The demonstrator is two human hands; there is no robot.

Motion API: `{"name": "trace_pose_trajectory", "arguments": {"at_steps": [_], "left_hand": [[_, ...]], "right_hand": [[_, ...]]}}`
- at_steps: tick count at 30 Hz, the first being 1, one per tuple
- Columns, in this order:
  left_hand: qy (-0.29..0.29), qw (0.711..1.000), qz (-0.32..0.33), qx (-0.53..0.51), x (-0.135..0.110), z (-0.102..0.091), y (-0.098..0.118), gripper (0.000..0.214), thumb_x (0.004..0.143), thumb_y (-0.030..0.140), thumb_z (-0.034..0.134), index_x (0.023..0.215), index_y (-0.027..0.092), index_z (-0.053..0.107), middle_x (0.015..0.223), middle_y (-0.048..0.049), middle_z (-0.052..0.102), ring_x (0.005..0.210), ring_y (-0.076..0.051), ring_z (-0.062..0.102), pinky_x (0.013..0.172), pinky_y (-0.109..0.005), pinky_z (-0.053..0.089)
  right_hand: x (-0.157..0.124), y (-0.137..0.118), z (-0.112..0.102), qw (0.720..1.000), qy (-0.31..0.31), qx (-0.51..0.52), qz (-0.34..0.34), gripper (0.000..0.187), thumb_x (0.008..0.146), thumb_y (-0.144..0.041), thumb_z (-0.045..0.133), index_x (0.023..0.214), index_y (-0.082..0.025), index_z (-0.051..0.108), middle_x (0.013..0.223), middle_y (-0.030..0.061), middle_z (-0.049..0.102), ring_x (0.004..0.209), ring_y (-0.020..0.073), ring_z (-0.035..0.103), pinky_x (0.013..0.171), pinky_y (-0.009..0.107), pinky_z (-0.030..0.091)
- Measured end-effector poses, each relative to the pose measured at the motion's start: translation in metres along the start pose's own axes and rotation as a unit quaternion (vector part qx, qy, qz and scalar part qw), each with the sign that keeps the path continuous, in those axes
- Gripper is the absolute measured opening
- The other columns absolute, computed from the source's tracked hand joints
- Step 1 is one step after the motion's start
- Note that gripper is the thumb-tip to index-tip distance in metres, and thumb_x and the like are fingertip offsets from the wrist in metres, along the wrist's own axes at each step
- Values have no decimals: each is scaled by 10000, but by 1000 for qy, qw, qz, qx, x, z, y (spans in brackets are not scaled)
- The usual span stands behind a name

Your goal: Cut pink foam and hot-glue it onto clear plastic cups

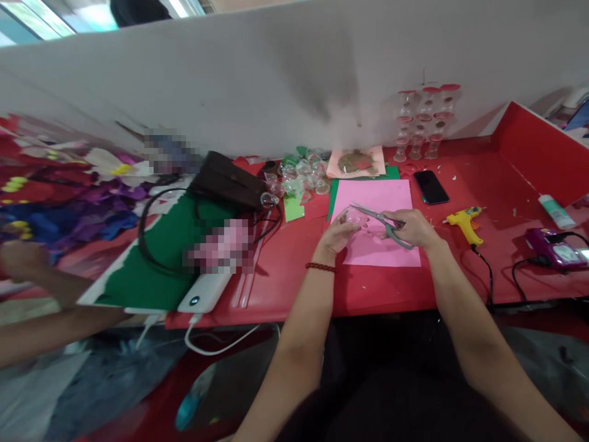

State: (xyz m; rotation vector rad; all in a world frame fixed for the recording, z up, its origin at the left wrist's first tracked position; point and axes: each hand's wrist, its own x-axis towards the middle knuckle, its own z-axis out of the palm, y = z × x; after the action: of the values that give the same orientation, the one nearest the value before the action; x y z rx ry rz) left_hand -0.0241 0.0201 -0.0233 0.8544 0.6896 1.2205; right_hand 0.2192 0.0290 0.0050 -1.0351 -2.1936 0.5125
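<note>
My right hand [411, 228] is closed around the handles of grey scissors [394, 234], whose blades point left toward my other hand. Between thumb and fingers, my left hand [338, 234] grips a small clear plastic cup [354, 217] close to the blades. Whether the blades touch the cup, I cannot tell. Beneath both hands lies a pink sheet of paper [377, 191], with a few small scraps on it below the scissors.
A yellow glue gun [465, 224] and a black phone [431, 186] lie to the right. Clear plastic cups [304, 175] are heaped at the back, and joined cups [416, 126] stand by the wall. Left are a brown bag [232, 181], a white power bank [207, 291] and another person's arm [59, 322].
</note>
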Motion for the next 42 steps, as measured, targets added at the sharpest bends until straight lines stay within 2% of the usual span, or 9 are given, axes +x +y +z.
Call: {"name": "trace_pose_trajectory", "arguments": {"at_steps": [7,16,19,23,26,28,32,37,42], "left_hand": [[15,1000,-15,-12,0,0,1,484,530,77,843,971,201,686,683,47,676,651,-127,675,752,-270,545],[5,1000,-14,-10,1,2,4,425,536,84,838,922,178,687,736,20,694,696,-130,679,718,-248,531],[15,1000,-20,-10,1,3,5,428,549,82,834,942,169,688,818,3,713,701,-117,667,695,-234,518],[31,999,-6,-24,2,5,4,514,579,107,840,1053,221,676,867,17,707,774,-131,690,674,-217,504],[82,995,-1,-49,3,6,2,517,604,127,841,1072,250,660,840,41,699,726,-106,675,662,-203,496],[99,993,2,-63,3,8,1,511,604,115,841,1064,248,662,842,44,705,705,-93,664,645,-197,485],[82,993,23,-77,4,12,0,432,576,89,854,949,214,674,856,23,724,800,-129,702,700,-232,512],[85,993,30,-77,3,14,0,428,555,76,867,891,227,649,690,56,664,842,-179,736,827,-302,529],[67,996,15,-49,0,13,1,422,560,73,854,896,229,652,732,46,681,864,-186,739,761,-267,506]], "right_hand": [[-2,4,-5,1000,-12,-3,17,474,732,-470,803,1147,-241,798,632,-12,650,552,112,469,555,247,363],[-1,8,2,999,-9,38,29,423,743,-411,778,1116,-214,806,791,18,777,638,149,611,620,239,450],[0,9,4,998,23,51,41,397,740,-416,776,1064,-190,808,753,5,752,632,154,599,606,240,440],[2,8,7,991,103,37,74,406,760,-482,755,1023,-172,765,635,-25,597,568,130,482,549,250,366],[4,7,12,990,133,20,51,499,756,-507,752,1123,-175,687,762,4,592,655,159,502,614,281,405],[5,7,18,992,123,11,26,509,777,-514,731,1155,-184,645,849,36,606,750,196,540,687,310,441],[4,6,29,993,104,-49,8,455,814,-515,711,1126,-189,652,884,79,649,864,259,568,776,361,451],[1,-1,33,991,93,-95,5,485,828,-544,713,1155,-188,671,959,116,702,943,299,590,784,373,454],[0,-7,32,989,95,-109,-3,502,835,-584,699,1149,-193,674,1004,131,713,964,302,595,814,380,464]]}}
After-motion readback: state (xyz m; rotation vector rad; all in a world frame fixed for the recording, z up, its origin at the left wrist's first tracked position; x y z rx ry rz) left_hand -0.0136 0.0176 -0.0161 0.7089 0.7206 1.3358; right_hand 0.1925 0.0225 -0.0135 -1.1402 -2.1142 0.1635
